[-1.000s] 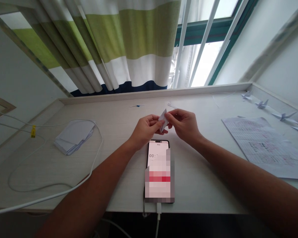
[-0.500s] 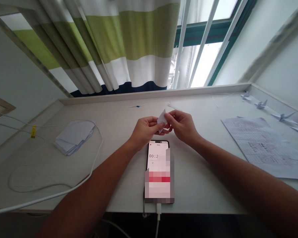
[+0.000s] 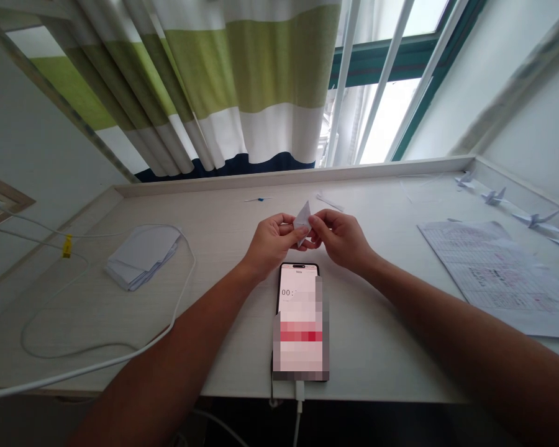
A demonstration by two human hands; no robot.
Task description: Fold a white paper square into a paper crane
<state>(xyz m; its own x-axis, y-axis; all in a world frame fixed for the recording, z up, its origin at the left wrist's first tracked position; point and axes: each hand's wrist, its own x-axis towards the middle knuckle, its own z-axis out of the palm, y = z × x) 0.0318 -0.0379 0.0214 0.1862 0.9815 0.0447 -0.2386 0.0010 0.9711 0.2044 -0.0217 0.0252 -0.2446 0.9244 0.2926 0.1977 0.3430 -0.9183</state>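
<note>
A small piece of folded white paper (image 3: pixel 302 217), pointed at the top, is held up between my two hands just above the desk. My left hand (image 3: pixel 276 239) pinches it from the left, thumb laid across its lower front. On the other side my right hand (image 3: pixel 339 234) grips its right edge between thumb and fingers. The paper's lower part is partly hidden by the fingers. Below my hands a phone (image 3: pixel 298 310) lies on the desk, its screen lit and partly blurred out.
A stack of white paper (image 3: pixel 142 254) lies at the left beside a looping white cable (image 3: pixel 193 257). Several folded paper cranes (image 3: pixel 494 196) line the right edge, near written sheets (image 3: pixel 489 267). A small blue-centred item (image 3: pixel 261 199) and a white strip (image 3: pixel 330 202) lie at the back.
The folded paper has turned slightly, and my right thumb sits a little lower on its edge. Both hands keep hold of it. The whole view has shifted slightly.
</note>
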